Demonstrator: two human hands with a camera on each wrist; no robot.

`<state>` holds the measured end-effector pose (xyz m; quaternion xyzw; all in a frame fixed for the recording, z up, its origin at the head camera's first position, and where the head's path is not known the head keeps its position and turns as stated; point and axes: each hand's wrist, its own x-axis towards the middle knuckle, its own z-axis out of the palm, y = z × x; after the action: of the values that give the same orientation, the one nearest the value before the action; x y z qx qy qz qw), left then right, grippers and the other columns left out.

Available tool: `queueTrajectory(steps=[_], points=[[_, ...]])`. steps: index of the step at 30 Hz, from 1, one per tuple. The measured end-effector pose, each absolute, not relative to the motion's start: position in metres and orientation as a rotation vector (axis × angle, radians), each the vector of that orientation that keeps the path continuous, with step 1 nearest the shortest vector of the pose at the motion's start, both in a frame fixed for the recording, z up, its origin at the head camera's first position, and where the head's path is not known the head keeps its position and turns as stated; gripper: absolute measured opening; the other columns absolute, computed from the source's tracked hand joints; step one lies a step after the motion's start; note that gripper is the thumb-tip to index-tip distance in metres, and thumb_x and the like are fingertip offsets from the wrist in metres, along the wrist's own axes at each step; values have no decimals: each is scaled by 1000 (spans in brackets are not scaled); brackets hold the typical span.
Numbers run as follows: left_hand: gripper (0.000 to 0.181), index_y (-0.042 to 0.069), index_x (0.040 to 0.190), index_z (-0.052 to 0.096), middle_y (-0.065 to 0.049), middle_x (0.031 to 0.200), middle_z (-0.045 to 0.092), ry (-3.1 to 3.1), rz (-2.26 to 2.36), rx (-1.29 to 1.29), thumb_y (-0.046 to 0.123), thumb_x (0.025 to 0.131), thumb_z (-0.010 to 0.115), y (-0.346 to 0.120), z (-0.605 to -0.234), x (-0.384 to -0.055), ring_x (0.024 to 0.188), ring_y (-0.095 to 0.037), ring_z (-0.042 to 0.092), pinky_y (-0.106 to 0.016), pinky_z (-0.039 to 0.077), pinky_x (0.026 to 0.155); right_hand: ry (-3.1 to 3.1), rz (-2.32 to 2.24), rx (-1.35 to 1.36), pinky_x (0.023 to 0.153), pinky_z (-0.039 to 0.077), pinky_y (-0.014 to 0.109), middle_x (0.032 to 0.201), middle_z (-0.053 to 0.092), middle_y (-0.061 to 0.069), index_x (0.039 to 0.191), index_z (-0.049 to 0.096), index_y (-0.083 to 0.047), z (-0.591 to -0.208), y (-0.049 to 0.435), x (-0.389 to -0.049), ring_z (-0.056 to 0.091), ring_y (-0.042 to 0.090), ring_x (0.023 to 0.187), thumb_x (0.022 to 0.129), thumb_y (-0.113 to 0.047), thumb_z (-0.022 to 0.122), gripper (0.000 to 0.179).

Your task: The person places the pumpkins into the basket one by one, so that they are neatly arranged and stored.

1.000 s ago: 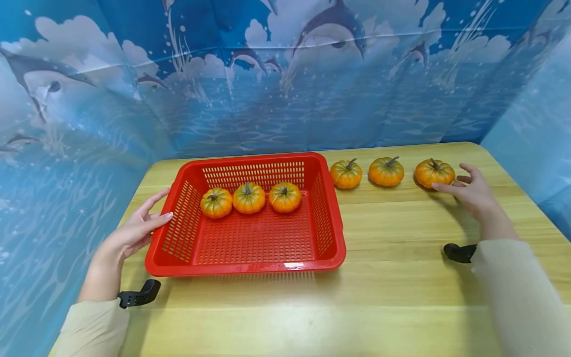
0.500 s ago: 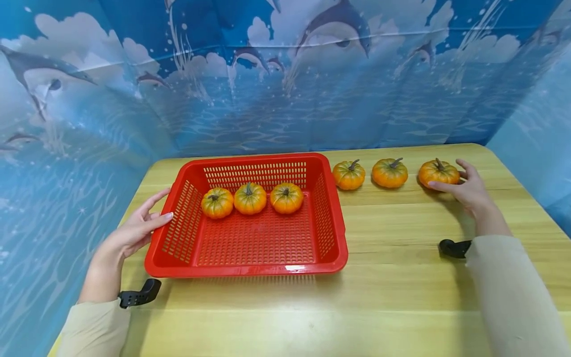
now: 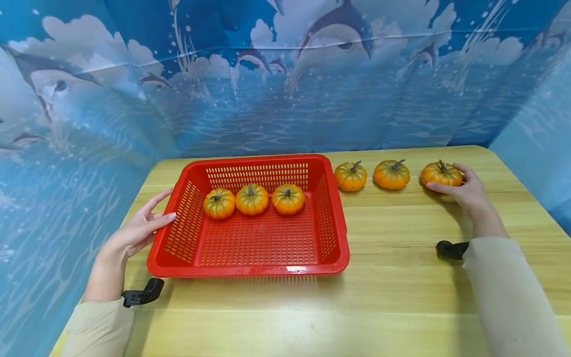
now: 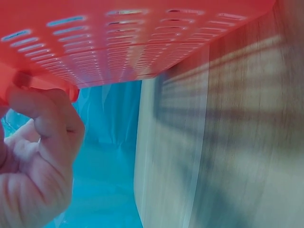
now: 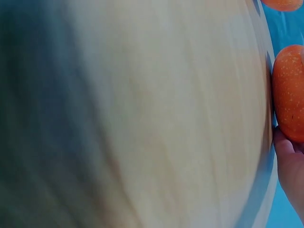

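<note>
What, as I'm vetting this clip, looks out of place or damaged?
Nothing stands out: three pumpkins sit in the red basket, two more pumpkins stand on the table beside it, and the right hand grips a sixth pumpkin. No spill or damage shows.

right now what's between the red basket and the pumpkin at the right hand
One pumpkin beside the red basket, then another pumpkin, both on the table, in the head view.

I see a pale yellow wooden table (image 3: 392, 282) with streaked grain and rounded far corners. A red plastic basket (image 3: 250, 270), rectangular and slotted, sits on its left half. To the basket's right, a row near the far edge: a left pumpkin (image 3: 351, 177) just beside the rim, a middle pumpkin (image 3: 391, 176), a right pumpkin (image 3: 439, 174), all orange.
</note>
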<state>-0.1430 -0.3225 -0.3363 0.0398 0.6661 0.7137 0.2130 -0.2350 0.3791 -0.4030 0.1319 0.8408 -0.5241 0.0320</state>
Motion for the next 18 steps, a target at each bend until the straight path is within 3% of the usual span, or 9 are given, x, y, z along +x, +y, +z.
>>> queueTrajectory(steps=[12,15,18], points=[[71,21,151,3,-5,108,62,1839,1981,105,2,97,45,-322,-336,-142,90,-22,66,-38,55,73,2605,-1553,291,106,24,55,149,4,30,151,1,-17,-393,369,-235,18,46,131,81,-43,70,102],[70,21,151,3,-5,107,62,1839,1980,107,2,97,44,-322,-336,-142,90,-22,66,-38,55,73,2605,-1555,239,104,34,39,149,7,30,151,2,-19,-388,366,-235,22,43,129,82,-39,69,98],[70,21,151,4,-5,108,62,1848,1976,112,2,97,45,-322,-335,-143,90,-21,66,-38,55,74,2627,-1557,207,87,42,17,146,15,29,151,5,-21,-381,366,-233,32,33,122,83,-35,69,94]])
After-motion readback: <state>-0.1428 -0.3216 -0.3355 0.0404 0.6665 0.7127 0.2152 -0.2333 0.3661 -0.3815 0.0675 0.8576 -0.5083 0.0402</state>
